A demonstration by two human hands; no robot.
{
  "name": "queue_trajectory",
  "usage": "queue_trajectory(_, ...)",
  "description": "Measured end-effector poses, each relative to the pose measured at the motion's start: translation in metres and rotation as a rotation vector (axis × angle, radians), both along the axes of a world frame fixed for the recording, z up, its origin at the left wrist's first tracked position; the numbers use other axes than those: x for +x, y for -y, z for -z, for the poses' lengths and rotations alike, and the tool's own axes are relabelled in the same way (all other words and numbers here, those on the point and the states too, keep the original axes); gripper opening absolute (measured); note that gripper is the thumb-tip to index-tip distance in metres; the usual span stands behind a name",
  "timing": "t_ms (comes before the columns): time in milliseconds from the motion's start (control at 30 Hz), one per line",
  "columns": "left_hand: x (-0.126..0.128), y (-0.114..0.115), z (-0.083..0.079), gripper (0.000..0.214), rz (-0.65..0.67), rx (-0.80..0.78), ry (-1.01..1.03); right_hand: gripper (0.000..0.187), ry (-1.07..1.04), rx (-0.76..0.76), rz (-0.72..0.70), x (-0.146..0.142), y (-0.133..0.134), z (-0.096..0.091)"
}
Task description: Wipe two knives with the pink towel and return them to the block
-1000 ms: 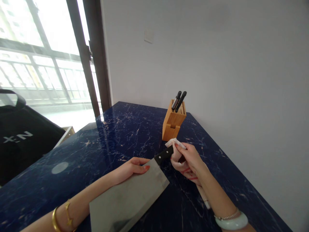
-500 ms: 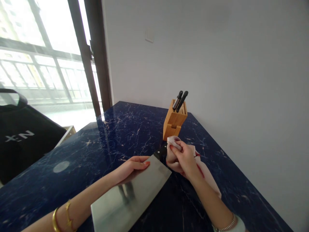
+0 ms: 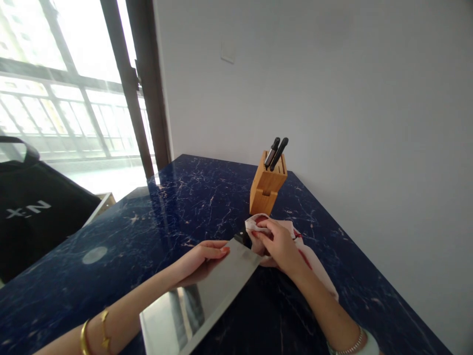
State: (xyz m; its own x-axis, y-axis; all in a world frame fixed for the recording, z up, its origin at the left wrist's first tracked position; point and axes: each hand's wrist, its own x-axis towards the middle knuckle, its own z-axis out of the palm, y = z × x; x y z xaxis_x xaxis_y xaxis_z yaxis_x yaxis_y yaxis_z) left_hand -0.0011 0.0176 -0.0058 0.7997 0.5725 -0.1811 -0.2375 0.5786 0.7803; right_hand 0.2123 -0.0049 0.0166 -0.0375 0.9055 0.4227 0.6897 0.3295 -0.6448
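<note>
A wide, shiny cleaver [image 3: 218,286] slants across the view above the dark blue table, its black handle pointing away from me. My left hand [image 3: 209,256] grips the blade along its spine near the handle, thumb on the upper face and the other fingers underneath. My right hand [image 3: 275,244] pinches a pale cloth [image 3: 314,266] with red marks, which wraps around the cleaver's handle [image 3: 242,238] and covers most of it. The rest of the cloth hangs down beneath my right forearm.
A wooden knife block [image 3: 269,182] with two black-handled tools stands beyond my hands on the blue marbled table [image 3: 207,197]. A black bag [image 3: 40,207] is at the left by the window. A pale wall [image 3: 351,123] borders the table's right side.
My right hand and the cloth have slid slightly left and toward the blade, covering more of the handle. The blade has tilted a little, shifting its reflections.
</note>
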Motion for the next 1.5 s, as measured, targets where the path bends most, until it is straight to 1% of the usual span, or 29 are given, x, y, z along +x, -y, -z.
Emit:
queue_trajectory(100, 0.001, 0.002, 0.002, 0.034, 0.022, 0.019, -0.007, 0.008, -0.030, -0.071, -0.122, -0.003, 0.004, -0.003)
queue_trajectory(167, 0.002, 0.003, 0.002, 0.034, 0.022, 0.030, -0.028, 0.007, -0.049, -0.099, -0.174, -0.007, 0.007, -0.005)
queue_trajectory(267, 0.004, 0.005, 0.000, 0.033, 0.003, 0.069, -0.082, 0.003, -0.050, -0.123, -0.227, -0.015, 0.011, -0.007)
queue_trajectory(333, 0.005, 0.006, -0.003, 0.033, -0.008, 0.096, -0.116, 0.003, -0.013, -0.111, -0.220, -0.020, 0.014, -0.007)
queue_trajectory(433, 0.006, 0.008, -0.005, 0.032, -0.023, 0.111, -0.156, 0.006, 0.043, -0.077, -0.163, -0.027, 0.015, -0.005)
queue_trajectory(567, 0.006, 0.008, 0.000, 0.033, -0.009, 0.119, -0.172, 0.005, 0.020, -0.051, -0.081, -0.030, 0.011, 0.002)
queue_trajectory(767, 0.006, 0.009, 0.004, 0.037, 0.021, 0.121, -0.183, 0.006, -0.021, -0.054, 0.110, -0.012, -0.004, 0.011)
queue_trajectory(867, 0.005, 0.010, 0.001, 0.037, 0.035, 0.120, -0.150, 0.005, -0.034, -0.050, 0.183, 0.002, -0.009, 0.013)
queue_trajectory(1000, 0.004, 0.010, -0.005, 0.037, 0.039, 0.127, -0.128, 0.008, -0.038, -0.040, 0.273, 0.016, -0.010, 0.010)
queue_trajectory(1300, 0.001, 0.009, -0.008, 0.037, 0.043, 0.114, -0.105, 0.012, 0.054, -0.043, 0.414, 0.026, -0.008, 0.004)
queue_trajectory(1400, -0.001, 0.010, -0.015, 0.038, 0.035, 0.114, -0.084, 0.013, 0.090, -0.061, 0.437, 0.030, -0.008, 0.004)
queue_trajectory(1500, -0.003, 0.011, -0.025, 0.038, 0.006, 0.140, -0.057, 0.013, 0.142, -0.094, 0.441, 0.032, -0.008, 0.004)
